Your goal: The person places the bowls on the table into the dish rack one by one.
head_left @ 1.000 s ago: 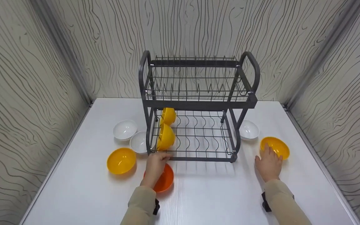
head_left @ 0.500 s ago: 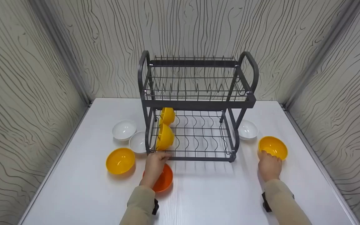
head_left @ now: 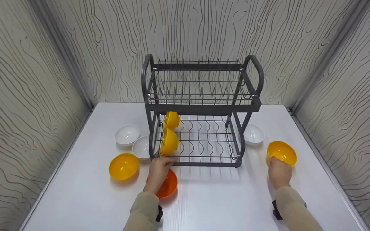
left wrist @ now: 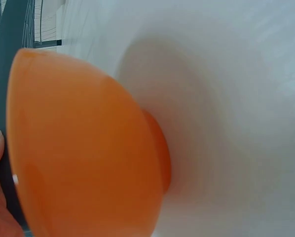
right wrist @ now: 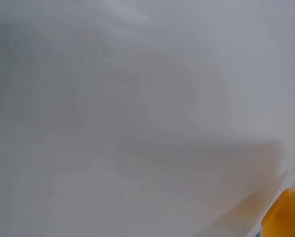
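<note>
My left hand (head_left: 158,171) holds the front bar of the dark dish rack (head_left: 204,164) at its left end. In the left wrist view the thumb lies against that bar, beside an orange bowl (left wrist: 83,143). This bowl stands upright on the table, partly under my left forearm in the head view. Over on the right, my right hand (head_left: 279,173) pinches the near rim of a yellow bowl (head_left: 283,152), which sits open side up. Only a corner of a yellow bowl (right wrist: 288,217) shows in the right wrist view. Two yellow bowls (head_left: 170,142) stand on edge in the rack's lower tier, at its left side.
Left of the rack are two white bowls (head_left: 127,134) and another yellow bowl (head_left: 123,166). A white bowl (head_left: 254,134) sits just right of the rack, partly behind its frame. Patterned wall panels (head_left: 198,29) enclose the white table (head_left: 217,199) at the back and sides.
The right hand's fingers, earlier spread over the yellow bowl, have curled onto its near rim. The left hand stays at the rack's bar. The head view has shifted slightly.
</note>
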Action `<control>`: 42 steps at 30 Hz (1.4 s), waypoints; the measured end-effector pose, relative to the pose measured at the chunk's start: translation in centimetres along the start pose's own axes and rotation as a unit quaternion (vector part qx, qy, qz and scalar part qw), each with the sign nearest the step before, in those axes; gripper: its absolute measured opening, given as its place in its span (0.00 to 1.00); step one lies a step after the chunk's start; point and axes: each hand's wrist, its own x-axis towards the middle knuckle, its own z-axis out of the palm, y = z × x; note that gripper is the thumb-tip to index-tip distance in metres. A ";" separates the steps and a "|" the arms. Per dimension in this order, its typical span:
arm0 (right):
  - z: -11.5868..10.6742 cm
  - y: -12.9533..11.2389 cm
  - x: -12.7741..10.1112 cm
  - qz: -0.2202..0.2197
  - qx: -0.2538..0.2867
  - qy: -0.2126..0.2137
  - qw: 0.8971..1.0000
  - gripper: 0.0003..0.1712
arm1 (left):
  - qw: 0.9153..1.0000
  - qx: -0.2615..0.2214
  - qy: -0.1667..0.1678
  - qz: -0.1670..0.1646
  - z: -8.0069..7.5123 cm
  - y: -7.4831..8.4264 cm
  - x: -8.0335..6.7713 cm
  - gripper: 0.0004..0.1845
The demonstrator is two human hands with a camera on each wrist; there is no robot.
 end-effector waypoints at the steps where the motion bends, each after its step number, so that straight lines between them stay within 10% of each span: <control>1: -0.1 0.0 0.0 -0.038 -0.043 0.019 0.998 0.17 | 1.000 0.004 0.001 0.000 0.0 0.0 0.0 0.11; 3: -0.3 0.0 0.1 -0.125 -0.126 0.084 0.980 0.09 | 1.000 0.008 0.006 0.000 0.1 0.0 0.0 0.11; 8: -0.7 -0.8 -0.1 -0.192 -0.142 0.178 0.955 0.07 | 1.000 0.011 0.009 -0.003 0.2 -0.1 0.0 0.13; 17: -1.0 -2.6 -1.8 -0.210 -0.118 0.201 0.949 0.04 | 1.000 0.000 -0.001 -0.015 0.4 -0.5 -0.4 0.13; 42: -1.2 -9.0 -5.2 -0.343 -0.024 0.296 0.891 0.05 | 0.998 0.052 0.044 0.006 0.9 -0.1 -0.5 0.12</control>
